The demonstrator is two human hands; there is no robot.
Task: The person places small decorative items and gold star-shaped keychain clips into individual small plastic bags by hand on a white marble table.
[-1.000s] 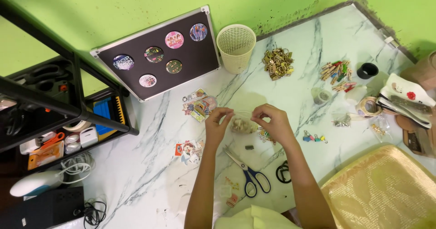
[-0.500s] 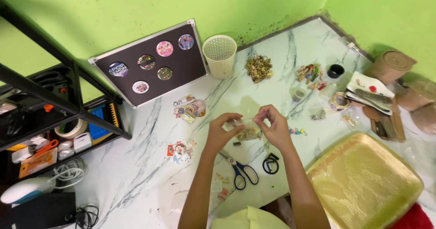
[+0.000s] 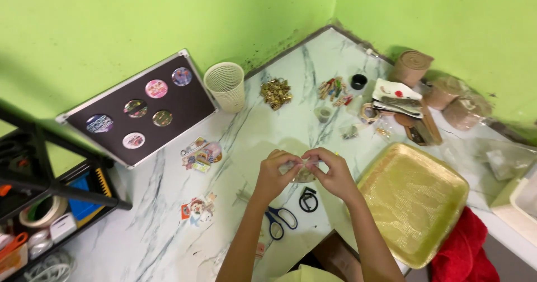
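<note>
Hands stayed together as view shifted | left hand [image 3: 272, 174] and right hand [image 3: 334, 173] pinched a small clear packet [image 3: 305, 170] above the surface [image 3: 168, 226] | scissors [image 3: 279, 220], black clip [image 3: 308, 200] just below | tray [image 3: 414, 198] beside right.

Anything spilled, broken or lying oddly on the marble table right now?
Nothing looks spilled or broken. The blue-handled scissors lie loose near the marble table's front edge, just below both hands. Dark stains run along the green wall's base.
</note>
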